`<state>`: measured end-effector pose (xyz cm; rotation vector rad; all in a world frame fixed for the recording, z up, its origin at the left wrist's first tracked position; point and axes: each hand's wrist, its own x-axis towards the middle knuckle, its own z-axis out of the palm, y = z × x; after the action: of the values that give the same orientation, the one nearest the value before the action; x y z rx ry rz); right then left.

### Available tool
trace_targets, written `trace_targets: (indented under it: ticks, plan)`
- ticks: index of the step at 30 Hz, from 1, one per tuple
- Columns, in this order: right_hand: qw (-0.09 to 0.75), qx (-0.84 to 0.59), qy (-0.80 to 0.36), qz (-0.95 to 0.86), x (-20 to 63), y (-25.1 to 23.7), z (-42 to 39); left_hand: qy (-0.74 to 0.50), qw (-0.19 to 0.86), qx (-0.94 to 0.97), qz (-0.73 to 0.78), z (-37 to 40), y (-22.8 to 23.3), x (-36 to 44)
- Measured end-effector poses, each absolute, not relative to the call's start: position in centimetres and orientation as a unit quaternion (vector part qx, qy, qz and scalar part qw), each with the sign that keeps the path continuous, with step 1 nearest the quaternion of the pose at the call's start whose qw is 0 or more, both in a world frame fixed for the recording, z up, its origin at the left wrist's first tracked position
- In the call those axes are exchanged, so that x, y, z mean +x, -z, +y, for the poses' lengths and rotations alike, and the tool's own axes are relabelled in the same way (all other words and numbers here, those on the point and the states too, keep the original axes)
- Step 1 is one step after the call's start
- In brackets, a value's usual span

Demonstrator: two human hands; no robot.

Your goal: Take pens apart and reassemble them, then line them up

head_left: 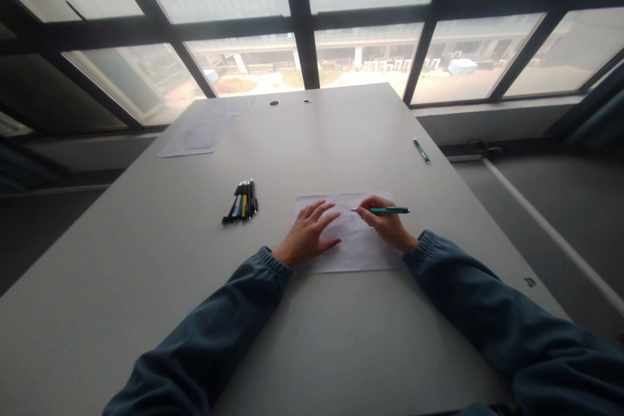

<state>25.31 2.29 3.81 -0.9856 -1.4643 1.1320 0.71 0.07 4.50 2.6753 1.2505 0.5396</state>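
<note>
A white sheet of paper [361, 257] lies on the table in front of me, with faint marks around its middle. My left hand [309, 232] rests on the sheet's left side, fingers spread and holding nothing. In a writing grip, my right hand [383, 221] is closed on a green and black pen [390, 210]. The pen's tip points left over the upper middle of the paper; whether it touches the surface I cannot tell. To the left of my left hand lies a row of several pens [242, 201] with black, yellow, blue and white parts.
Another green pen [422, 151] lies near the table's right edge. Several paper sheets [195, 133] lie at the far left of the white table [312, 149]. Two small round items [273, 103] are near its far edge. A small dark mark [530, 282] is at the right edge.
</note>
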Motion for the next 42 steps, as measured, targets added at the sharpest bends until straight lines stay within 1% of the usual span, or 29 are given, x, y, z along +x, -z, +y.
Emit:
trace_targets:
  ticks: [2, 4, 8, 13, 16, 20, 24, 34, 37, 39, 42]
  plan:
    - [0.464, -0.358, -0.552, -0.593, 25.3, -4.1, 2.0, -0.215, 0.067, 0.881, 0.416, -0.1, -4.9, 0.8]
    - [0.442, -0.315, -0.607, -0.580, 25.2, -4.4, 1.6, -0.257, 0.074, 0.866, 0.422, -0.2, -5.1, 0.9]
    - [0.427, -0.294, -0.637, -0.571, 24.6, -5.1, 0.6, -0.316, 0.094, 0.846, 0.419, -0.2, -5.1, 0.8]
    - [0.407, -0.287, -0.654, -0.569, 24.1, -5.1, 0.3, -0.327, 0.104, 0.861, 0.374, -0.2, -4.9, 0.8]
    - [0.414, -0.292, -0.673, -0.539, 24.3, -4.4, 0.7, -0.360, 0.100, 0.842, 0.388, -0.1, -4.7, 0.9]
    - [0.453, -0.283, -0.736, -0.416, 24.9, -3.9, 1.6, -0.421, 0.106, 0.798, 0.418, 0.1, -4.4, 0.8]
    - [0.460, -0.280, -0.778, -0.324, 25.3, -4.0, 2.1, -0.453, 0.106, 0.774, 0.429, 0.2, -4.3, 0.8]
    - [0.463, -0.286, -0.778, -0.313, 25.6, -3.7, 2.1, -0.482, 0.101, 0.783, 0.379, 0.7, -3.8, 0.6]
    - [0.461, -0.301, -0.773, -0.315, 25.5, -3.6, 2.2, -0.489, 0.099, 0.773, 0.391, 0.6, -3.9, 0.7]
    - [0.484, -0.313, -0.751, -0.323, 25.4, -3.6, 2.3, -0.494, 0.100, 0.760, 0.411, 0.6, -4.0, 0.7]
    - [0.539, -0.340, -0.678, -0.366, 25.3, -3.4, 2.4, -0.495, 0.100, 0.741, 0.443, 0.7, -4.0, 0.6]
